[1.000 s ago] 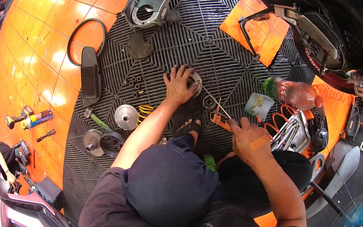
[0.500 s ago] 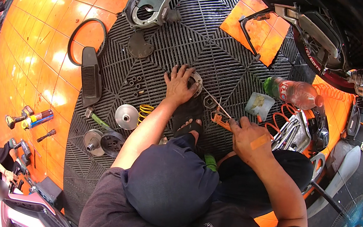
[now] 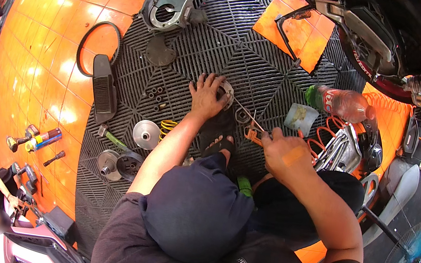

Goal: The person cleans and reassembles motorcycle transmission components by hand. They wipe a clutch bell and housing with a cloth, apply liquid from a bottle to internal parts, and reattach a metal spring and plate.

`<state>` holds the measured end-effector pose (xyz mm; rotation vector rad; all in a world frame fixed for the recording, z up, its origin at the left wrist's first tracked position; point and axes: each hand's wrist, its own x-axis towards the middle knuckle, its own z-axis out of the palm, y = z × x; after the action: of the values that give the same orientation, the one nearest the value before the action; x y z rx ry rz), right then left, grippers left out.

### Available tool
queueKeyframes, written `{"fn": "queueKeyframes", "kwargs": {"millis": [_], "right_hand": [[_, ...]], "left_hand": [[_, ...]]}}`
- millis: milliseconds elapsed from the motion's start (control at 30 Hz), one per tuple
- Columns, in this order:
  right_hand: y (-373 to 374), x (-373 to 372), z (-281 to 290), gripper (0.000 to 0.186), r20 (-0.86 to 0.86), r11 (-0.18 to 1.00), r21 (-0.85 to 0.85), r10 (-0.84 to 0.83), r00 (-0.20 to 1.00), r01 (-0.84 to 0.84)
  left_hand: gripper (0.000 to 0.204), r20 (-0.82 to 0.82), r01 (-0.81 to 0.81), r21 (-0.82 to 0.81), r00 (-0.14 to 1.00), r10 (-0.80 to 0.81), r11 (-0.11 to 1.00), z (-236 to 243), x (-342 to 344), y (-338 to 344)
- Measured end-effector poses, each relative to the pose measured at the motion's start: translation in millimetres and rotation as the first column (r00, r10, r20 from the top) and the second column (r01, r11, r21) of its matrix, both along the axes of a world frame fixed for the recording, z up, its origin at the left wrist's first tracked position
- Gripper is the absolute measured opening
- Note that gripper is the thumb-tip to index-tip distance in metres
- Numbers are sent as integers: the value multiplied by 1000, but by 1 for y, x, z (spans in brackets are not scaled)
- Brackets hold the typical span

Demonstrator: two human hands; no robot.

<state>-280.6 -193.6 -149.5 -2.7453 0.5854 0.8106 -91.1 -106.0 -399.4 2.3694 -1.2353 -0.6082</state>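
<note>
My left hand (image 3: 206, 97) presses on a round metal ring-shaped part (image 3: 228, 95) on the black mat, its thumb and index finger against it and the other fingers spread. The palm hides some of that part. My right hand (image 3: 284, 152) is closed round the end of a screwdriver-like tool, whose thin straight shaft (image 3: 250, 114) slants up to the ring. Its handle is hidden in my fist. Beside this hand lies an orange tool (image 3: 254, 135). A hexagonal nut-like metal piece (image 3: 242, 116) sits close to the shaft, and my sandalled foot (image 3: 219, 145) is just below the ring.
To the left are small rollers (image 3: 156, 96), a yellow spring (image 3: 168, 129), a metal pulley disc (image 3: 146, 134), a hammer (image 3: 114, 138), an air filter (image 3: 103, 88) and a belt (image 3: 82, 52). A bottle (image 3: 342, 104) and a red coiled hose (image 3: 319, 139) lie right. An engine case (image 3: 172, 3) is ahead.
My right hand has shifted slightly up and to the left while keeping the tool. My left hand stays on the ring-shaped part.
</note>
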Motion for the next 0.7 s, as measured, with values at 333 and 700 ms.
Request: {"fn": "queueKeyframes", "kwargs": {"millis": [333, 700], "right_hand": [[-67, 32, -12, 32, -133, 703, 484, -530, 838, 521], [-41, -46, -42, 25, -649, -503, 588, -761, -2, 634]], "left_hand": [[55, 12, 1, 30, 1000, -1, 1000, -6, 2, -2], [50, 17, -47, -3, 999, 47, 999, -8, -1, 0]]}}
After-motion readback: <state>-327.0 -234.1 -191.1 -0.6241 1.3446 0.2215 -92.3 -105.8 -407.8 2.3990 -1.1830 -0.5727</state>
